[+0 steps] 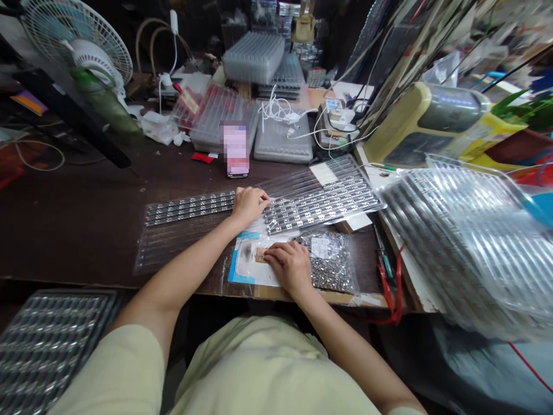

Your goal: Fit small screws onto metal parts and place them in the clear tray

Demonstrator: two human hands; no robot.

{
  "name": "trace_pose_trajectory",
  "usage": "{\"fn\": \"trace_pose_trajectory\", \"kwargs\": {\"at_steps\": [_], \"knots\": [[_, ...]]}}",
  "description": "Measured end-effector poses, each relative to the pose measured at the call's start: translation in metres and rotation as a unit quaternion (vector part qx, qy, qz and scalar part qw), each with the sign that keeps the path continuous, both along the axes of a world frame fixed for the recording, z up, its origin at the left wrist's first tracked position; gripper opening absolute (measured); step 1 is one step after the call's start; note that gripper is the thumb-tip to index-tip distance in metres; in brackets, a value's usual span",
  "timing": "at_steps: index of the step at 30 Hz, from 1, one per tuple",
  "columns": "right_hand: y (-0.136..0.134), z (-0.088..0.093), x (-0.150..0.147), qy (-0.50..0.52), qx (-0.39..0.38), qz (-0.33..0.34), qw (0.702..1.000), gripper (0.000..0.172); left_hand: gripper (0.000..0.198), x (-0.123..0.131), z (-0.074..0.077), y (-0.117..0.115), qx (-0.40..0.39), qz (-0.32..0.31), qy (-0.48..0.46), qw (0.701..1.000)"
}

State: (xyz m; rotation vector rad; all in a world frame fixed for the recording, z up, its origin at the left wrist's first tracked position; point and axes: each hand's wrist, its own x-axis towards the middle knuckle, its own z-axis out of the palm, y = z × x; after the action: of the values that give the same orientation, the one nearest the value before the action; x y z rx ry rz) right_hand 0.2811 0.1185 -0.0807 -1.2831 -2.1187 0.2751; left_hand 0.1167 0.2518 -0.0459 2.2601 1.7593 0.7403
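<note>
Pale yellow-green cloth shirt (259,369): worn by the person at work, on the near side of a clear plastic bag filled with small silver metal pieces (334,271), the landmark of this scene.
Bag: lies flat at the front of a dark brown tabletop (78,213), a white label (319,248) on top.
Right hand (291,265): just left of the bag, thumb and fingertips drawn together at a small flat orange-brown piece (260,255); whether they pinch anything cannot be told.
White sheet with blue edges (232,268): left of the bag, beneath the orange-brown piece.
Left hand (248,207): beyond the bag and to its left, fingers bent over the meeting ends of two trays; a grip on any part cannot be made out.
Clear ribbed plastic tray, left (159,245): well left of the bag, its far rows carrying dark strips with silver pieces (190,207).
Clear ribbed plastic tray, right (302,213): just beyond the bag, nearer rows filled with silver pieces, a blank-looking pale paper slip (323,174) on top.
Green-handled screwdriver (386,265): right of the bag, near red handles (391,305).
Stacked clear ribbed trays (466,242): farther right of the bag.
Lit phone with blurred screen (237,150): upright, beyond the bag and to its left.
</note>
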Motion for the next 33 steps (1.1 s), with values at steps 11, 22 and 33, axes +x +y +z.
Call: {"fn": "trace_pose_trajectory", "kwargs": {"at_steps": [11,22,33], "knots": [[-0.006,0.01,0.012,-0.114,0.032,-0.028,0.993,0.026,0.022,-0.034,0.0,-0.111,-0.167,-0.051,-0.282,0.943],[-0.01,0.004,0.028,-0.136,0.043,-0.043,0.989,0.012,0.012,-0.006,-0.027,-0.139,-0.045,-0.038,-0.204,0.977],[-0.005,0.006,0.033,0.024,-0.006,-0.038,0.999,0.015,0.011,0.0,-0.029,-0.142,-0.008,-0.047,-0.124,0.991]]}}
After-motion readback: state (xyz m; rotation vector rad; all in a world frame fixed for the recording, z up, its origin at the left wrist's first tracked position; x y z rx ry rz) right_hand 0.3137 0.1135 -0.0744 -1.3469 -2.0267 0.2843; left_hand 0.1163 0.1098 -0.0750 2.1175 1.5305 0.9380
